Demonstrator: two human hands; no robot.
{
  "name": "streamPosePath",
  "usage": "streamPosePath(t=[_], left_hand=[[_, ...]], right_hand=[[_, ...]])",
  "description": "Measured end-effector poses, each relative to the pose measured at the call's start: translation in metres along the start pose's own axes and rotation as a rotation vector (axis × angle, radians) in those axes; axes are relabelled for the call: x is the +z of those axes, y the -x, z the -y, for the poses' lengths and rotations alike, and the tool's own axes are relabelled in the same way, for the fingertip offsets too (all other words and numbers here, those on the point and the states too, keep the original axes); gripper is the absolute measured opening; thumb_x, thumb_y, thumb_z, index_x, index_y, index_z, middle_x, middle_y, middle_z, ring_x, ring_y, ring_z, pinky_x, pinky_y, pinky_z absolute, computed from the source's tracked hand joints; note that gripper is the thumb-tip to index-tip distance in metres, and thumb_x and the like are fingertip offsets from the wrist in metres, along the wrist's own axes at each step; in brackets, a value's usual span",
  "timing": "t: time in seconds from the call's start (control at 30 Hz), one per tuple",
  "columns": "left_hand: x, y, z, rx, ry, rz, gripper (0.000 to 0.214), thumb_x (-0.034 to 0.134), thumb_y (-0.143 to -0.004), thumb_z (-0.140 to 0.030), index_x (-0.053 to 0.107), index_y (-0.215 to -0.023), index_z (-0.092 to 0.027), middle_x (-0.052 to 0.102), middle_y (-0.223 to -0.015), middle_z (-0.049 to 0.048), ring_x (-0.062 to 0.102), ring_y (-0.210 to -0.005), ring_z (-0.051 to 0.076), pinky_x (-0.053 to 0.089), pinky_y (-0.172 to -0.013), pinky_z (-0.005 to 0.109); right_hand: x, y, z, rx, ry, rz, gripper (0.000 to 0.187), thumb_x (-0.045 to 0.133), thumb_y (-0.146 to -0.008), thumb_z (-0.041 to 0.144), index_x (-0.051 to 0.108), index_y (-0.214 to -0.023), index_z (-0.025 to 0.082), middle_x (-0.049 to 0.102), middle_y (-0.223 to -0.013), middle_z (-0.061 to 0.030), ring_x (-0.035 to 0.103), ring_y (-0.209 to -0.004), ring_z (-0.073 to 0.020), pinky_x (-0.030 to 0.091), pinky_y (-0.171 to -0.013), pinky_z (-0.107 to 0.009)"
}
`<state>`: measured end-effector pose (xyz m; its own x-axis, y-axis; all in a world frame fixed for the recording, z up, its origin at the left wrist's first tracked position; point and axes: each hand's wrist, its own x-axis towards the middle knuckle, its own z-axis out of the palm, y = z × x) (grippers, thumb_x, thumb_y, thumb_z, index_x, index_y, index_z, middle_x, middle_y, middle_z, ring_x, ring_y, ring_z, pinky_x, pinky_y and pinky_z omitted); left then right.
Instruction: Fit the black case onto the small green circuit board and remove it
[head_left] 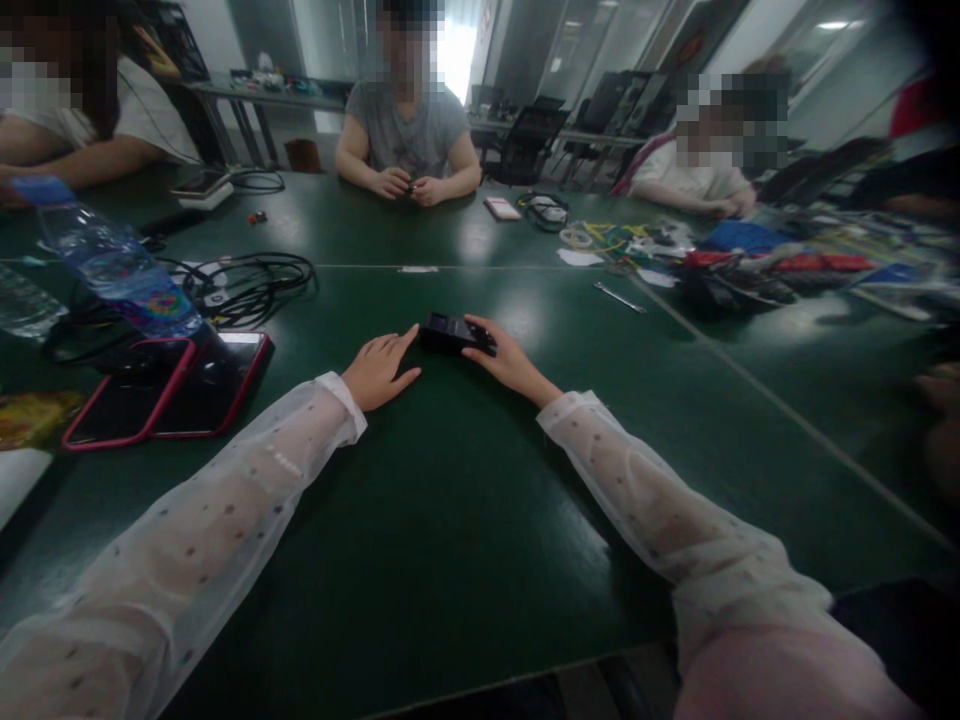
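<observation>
A small black box-shaped device (448, 335) rests on the dark green table (420, 520), straight ahead of me. My right hand (504, 355) grips its right end, thumb on the near side and fingers over the far side. On the left, my left hand (384, 370) lies with fingers stretched out and thumb apart, its index fingertip at or very near the device's left end. I cannot tell whether that fingertip touches it. What the device is exactly is too dark to make out.
Left of me are two red-edged phones (214, 385), a tilted-looking plastic bottle (120, 260) and coiled black cables (262, 285). A wrench (619, 298) lies right of centre, before a heap of cables and bags (750, 260). Several people sit around the table.
</observation>
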<state>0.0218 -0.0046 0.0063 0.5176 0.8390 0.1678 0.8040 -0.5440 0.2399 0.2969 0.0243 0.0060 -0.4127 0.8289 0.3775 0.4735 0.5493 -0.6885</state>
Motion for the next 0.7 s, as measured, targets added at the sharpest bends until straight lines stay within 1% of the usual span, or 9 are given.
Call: streamPosePath(t=[0.2,0.37,0.5,0.6,0.7], left_hand=[[-0.0013,-0.0001,-0.0007,-0.008,-0.006,0.016,0.072,0.033,-0.099,-0.052,0.014,-0.156,-0.012,0.043,-0.149,0.0182,0.036,-0.139,0.032,0.030,-0.112,0.049],[-0.0027,-0.0002,-0.0022,-0.008,-0.019,0.025,0.070,0.033,-0.099,-0.052,0.021,-0.154,-0.010,0.041,-0.150,0.0184,0.035,-0.139,0.033,0.029,-0.112,0.049],[-0.0033,-0.0004,-0.0024,-0.009,-0.007,0.020,0.069,0.034,-0.099,-0.052,0.022,-0.154,-0.013,0.042,-0.151,0.0169,0.036,-0.139,0.033,0.030,-0.112,0.050],[-0.0046,-0.0007,-0.0029,-0.010,-0.003,0.022,0.068,0.035,-0.099,-0.052,0.023,-0.154,-0.014,0.043,-0.150,0.0166,0.036,-0.139,0.032,0.031,-0.112,0.049],[-0.0057,-0.0009,-0.0040,-0.014,-0.017,0.034,0.069,0.034,-0.099,-0.051,0.024,-0.153,-0.010,0.042,-0.150,0.0180,0.036,-0.139,0.032,0.030,-0.112,0.049]], right_hand=[[-0.0018,-0.0003,0.0008,0.000,-0.014,0.021,0.056,0.063,-0.087,0.039,0.045,-0.139,0.027,0.051,-0.141,-0.0112,0.052,-0.129,-0.0285,0.044,-0.107,-0.053],[-0.0031,-0.0010,0.0022,-0.014,-0.035,0.036,0.056,0.063,-0.086,0.040,0.046,-0.138,0.026,0.053,-0.138,-0.0117,0.054,-0.126,-0.0284,0.045,-0.105,-0.052],[-0.0036,-0.0010,0.0049,-0.006,-0.017,0.046,0.055,0.062,-0.087,0.041,0.045,-0.138,0.028,0.054,-0.138,-0.0107,0.055,-0.125,-0.0293,0.046,-0.104,-0.054],[-0.0037,-0.0011,0.0064,-0.007,-0.006,0.039,0.055,0.062,-0.087,0.041,0.046,-0.138,0.028,0.055,-0.136,-0.0111,0.056,-0.123,-0.0294,0.046,-0.103,-0.054],[-0.0038,-0.0013,0.0069,-0.013,-0.006,0.036,0.054,0.062,-0.087,0.040,0.047,-0.137,0.026,0.056,-0.135,-0.0117,0.056,-0.123,-0.0289,0.046,-0.103,-0.053]])
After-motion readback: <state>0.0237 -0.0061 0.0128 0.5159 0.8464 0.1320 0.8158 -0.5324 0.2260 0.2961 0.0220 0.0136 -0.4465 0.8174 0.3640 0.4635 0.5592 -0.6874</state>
